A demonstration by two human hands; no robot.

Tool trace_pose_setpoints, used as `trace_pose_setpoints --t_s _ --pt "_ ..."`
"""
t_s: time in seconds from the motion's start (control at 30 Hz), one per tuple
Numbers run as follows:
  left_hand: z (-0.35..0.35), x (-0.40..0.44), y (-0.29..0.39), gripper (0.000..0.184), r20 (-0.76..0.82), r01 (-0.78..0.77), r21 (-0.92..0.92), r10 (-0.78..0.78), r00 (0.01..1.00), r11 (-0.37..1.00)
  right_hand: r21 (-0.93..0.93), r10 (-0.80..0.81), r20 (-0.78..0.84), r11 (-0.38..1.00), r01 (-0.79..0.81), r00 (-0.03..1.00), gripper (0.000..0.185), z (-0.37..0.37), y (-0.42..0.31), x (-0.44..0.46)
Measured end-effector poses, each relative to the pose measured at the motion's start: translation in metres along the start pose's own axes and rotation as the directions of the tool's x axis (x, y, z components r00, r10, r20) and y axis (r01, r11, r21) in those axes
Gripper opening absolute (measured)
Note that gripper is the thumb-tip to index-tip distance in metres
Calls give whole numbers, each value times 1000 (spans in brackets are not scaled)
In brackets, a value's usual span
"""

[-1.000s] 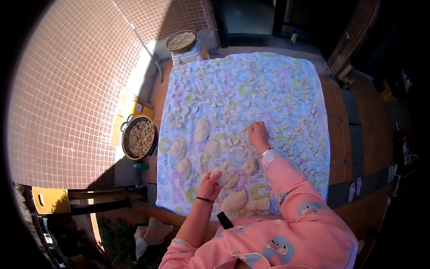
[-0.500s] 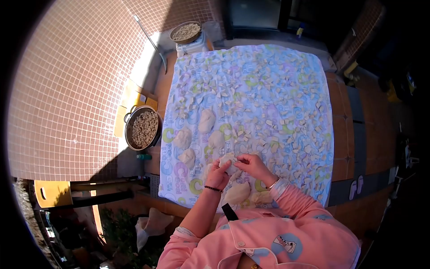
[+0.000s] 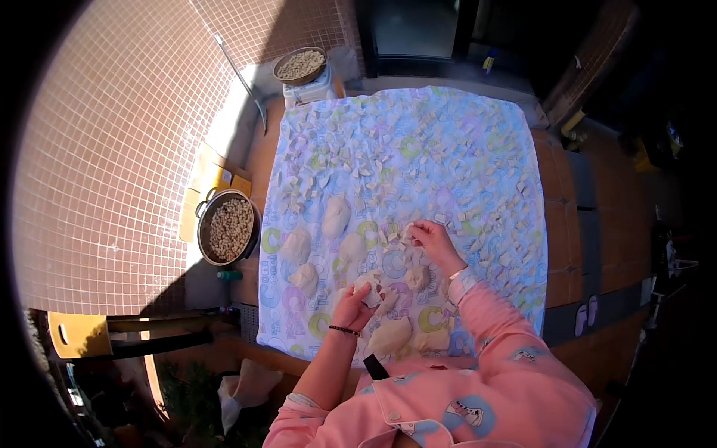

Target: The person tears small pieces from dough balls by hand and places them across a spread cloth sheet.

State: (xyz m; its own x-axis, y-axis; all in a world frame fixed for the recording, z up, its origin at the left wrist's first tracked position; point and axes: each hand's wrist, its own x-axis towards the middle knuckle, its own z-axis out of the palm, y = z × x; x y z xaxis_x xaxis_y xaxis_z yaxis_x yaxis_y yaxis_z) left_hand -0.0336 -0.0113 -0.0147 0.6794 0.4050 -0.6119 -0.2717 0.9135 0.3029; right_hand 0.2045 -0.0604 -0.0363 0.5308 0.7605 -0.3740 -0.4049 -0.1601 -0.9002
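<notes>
Fingers of my left hand (image 3: pixel 354 310) are clutching a pale, dough-like lump (image 3: pixel 373 298), while my right hand (image 3: pixel 436 243) is pinching a small piece (image 3: pixel 408 231) over the patterned cloth (image 3: pixel 293 337). Seemingly I'm portioning and spreading; placing this piece is probably calling for a light release.

Sunlight falls on the tiled wall (image 3: pixel 119 172), cut by a hard-edged shadow, while the patterned cloth (image 3: pixel 276 302) lies in bluish shade. The right side sinks nearly black; wide-angle distortion bows the tile lines.
</notes>
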Motion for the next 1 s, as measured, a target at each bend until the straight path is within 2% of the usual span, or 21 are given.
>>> trace_pose_setpoints --t_s 0.03,0.1,0.13,0.17,0.2,0.33,0.43,0.5,0.63,0.7,0.83,0.9,1.0 --pt "-3 -2 1 22 -18 -12 23 13 1000 1000 -66 -51 -60 997 47 997 21 -5 -7 21" --pt "-5 -7 2 23 -53 -30 50 33 998 998 -316 -286 -78 916 248 955 19 -18 -11 66" --pt "-8 -8 2 23 -52 -32 48 34 998 998 -317 -287 -77 915 250 955 19 -19 -17 81" --pt "-11 -10 2 23 -45 -23 54 26 999 998 -561 -391 -44 771 301 919 19 -19 -23 94" --pt "-13 -10 3 24 -37 -15 59 17 999 998 -761 -479 19 563 324 877 18 -19 -26 105" --pt "-17 -13 5 25 -105 -33 55 38 994 998 -827 -487 53 468 312 872 21 -2 -23 135" --pt "-26 -11 7 26 -105 -40 23 42 994 999 -882 -403 70 402 246 912 16 9 -20 145" --pt "-30 -11 8 26 -79 -36 22 37 996 999 -933 -417 137 249 259 898 15 11 -17 147" --pt "-25 -9 9 26 -66 -40 34 43 997 999 -940 -475 114 233 250 872 16 7 -20 141" --pt "-23 -8 9 24 -55 -30 72 34 998 997 -884 -476 52 386 262 878 19 0 -20 137" --pt "-14 -8 8 24 -37 -27 102 31 999 994 -879 -542 77 359 314 837 19 -14 -12 124" --pt "-11 -9 5 25 -12 -33 133 35 999 991 -923 -418 89 306 232 904 23 -17 -15 115" --pt "-6 -10 1 26 -45 -21 132 27 999 991 -913 -420 158 283 294 894 28 -10 -8 122"
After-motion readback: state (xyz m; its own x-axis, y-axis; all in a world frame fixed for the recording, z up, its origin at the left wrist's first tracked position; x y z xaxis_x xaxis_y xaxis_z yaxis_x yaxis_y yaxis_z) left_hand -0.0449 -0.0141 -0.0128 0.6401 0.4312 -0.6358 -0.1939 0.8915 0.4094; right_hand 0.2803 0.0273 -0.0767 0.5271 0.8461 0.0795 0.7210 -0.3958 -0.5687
